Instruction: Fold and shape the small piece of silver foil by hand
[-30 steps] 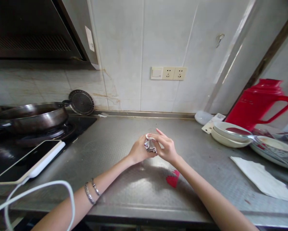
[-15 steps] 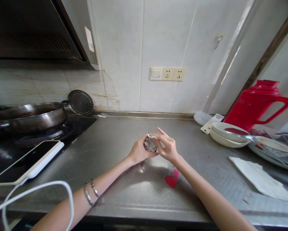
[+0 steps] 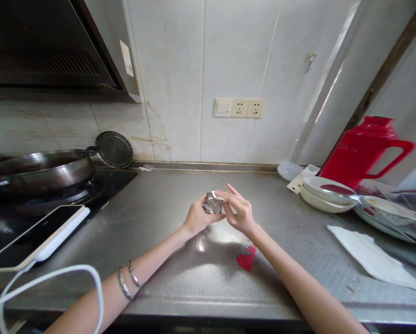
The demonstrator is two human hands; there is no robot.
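My left hand (image 3: 197, 216) is closed around a small, shiny, see-through glass (image 3: 213, 205), its thumb along the near side. Against the glass's upper rim, my right hand (image 3: 240, 209) pinches a small white tissue (image 3: 219, 196), mostly covered by the fingers. One right finger points up and away from the others. Both hands are above the steel counter (image 3: 201, 283). Below them a red paper-like piece (image 3: 246, 259) lies on the counter, partly behind the right forearm.
At left a pan (image 3: 44, 169) sits on the stove, with a phone (image 3: 44, 234) and a white cable (image 3: 54, 270) nearer me. To the right are stacked bowls (image 3: 328, 202), a plate (image 3: 371, 218), a red thermos jug (image 3: 359, 150) and a folded white paper towel (image 3: 371, 257).
The glass has turned and tilted in my left hand. My right fingers have shifted along its rim, and more of the white tissue shows. The camera view has moved slightly.
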